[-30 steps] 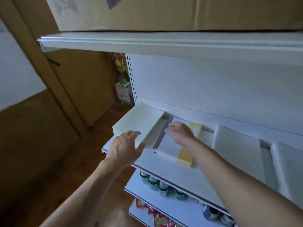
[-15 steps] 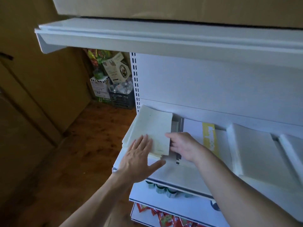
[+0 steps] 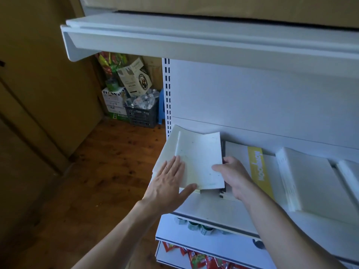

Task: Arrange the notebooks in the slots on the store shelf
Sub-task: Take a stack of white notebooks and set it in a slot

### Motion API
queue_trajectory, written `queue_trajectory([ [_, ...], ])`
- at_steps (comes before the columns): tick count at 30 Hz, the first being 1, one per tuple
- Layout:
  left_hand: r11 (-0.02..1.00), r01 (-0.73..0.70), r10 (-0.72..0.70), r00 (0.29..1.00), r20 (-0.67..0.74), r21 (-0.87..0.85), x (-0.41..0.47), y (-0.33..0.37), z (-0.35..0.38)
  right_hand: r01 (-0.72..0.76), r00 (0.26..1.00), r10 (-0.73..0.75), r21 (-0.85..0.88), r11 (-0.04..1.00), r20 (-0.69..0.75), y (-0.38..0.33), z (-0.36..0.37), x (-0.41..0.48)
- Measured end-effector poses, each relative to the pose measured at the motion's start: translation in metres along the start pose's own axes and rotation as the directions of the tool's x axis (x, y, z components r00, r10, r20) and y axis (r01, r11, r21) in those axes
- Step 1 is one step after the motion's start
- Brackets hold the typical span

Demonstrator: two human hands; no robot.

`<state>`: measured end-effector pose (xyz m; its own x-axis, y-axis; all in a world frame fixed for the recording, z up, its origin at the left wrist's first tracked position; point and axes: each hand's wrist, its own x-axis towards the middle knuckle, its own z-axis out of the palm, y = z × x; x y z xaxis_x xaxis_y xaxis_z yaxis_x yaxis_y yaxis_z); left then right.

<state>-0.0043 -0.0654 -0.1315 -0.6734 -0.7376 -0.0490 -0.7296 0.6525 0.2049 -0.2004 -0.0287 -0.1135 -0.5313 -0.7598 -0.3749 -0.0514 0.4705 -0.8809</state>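
**Both hands on the pale notebook at the shelf's left end**

The pale notebook (image 3: 200, 158) lies on top of a stack of like notebooks (image 3: 165, 152) at the left end of the white store shelf (image 3: 211, 212), close against the back panel (image 3: 252, 98). It sits a little askew to the stack below – shifted to the right, with its far edge bowed upward.

The left hand (image 3: 169, 183) lies flat on the near left part of the cover, fingers straight and together, thumb spread out along the notebook's near edge. The right hand (image 3: 233, 175) holds the notebook's right edge: the thumb presses on top of the cover and the fingers curl in beside it, in the gap between this stack and the next.

Just to the right lies a white notebook with a yellow band (image 3: 258, 166), dark spine edges showing at its near left corner. Further right are two more white stacks (image 3: 310, 177), set apart from one another.

Above runs an upper shelf (image 3: 194, 41) – a cardboard box (image 3: 213, 4) rests on it. On the tier below stand green cans (image 3: 194, 226), and below them red packets (image 3: 204, 259). Left of the shelving, on the wooden floor (image 3: 108, 162), stand a dark plastic crate (image 3: 143, 114), printed cartons (image 3: 114, 102) and a blue stool (image 3: 160, 105).
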Motion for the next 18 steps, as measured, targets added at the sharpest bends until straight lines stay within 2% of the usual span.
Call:
queue_trajectory([
  [2,0.997,-0.011,0.010,1.000,-0.020,-0.071,0.003,0.004,0.001,0.011,1.000,-0.011,0.043,0.999,0.020,-0.003,-0.007,-0.001],
  [4,0.990,0.042,-0.049,0.998,-0.045,-0.132,0.009,0.003,-0.003,-0.009,0.999,0.007,0.079,0.997,0.038,-0.003,-0.011,-0.002],
  [8,0.990,0.136,-0.136,0.991,-0.010,0.024,0.020,-0.013,-0.015,-0.036,0.998,0.041,0.109,0.993,-0.038,0.004,-0.015,0.000],
  [13,0.998,0.050,-0.050,0.999,0.009,0.031,0.014,-0.010,-0.006,-0.034,0.999,0.035,0.048,0.998,-0.015,0.007,-0.010,0.001],
  [18,0.994,0.039,-0.037,0.999,0.019,-0.100,0.006,-0.008,0.001,-0.017,1.000,0.017,-0.012,1.000,-0.002,0.004,-0.005,0.003],
])
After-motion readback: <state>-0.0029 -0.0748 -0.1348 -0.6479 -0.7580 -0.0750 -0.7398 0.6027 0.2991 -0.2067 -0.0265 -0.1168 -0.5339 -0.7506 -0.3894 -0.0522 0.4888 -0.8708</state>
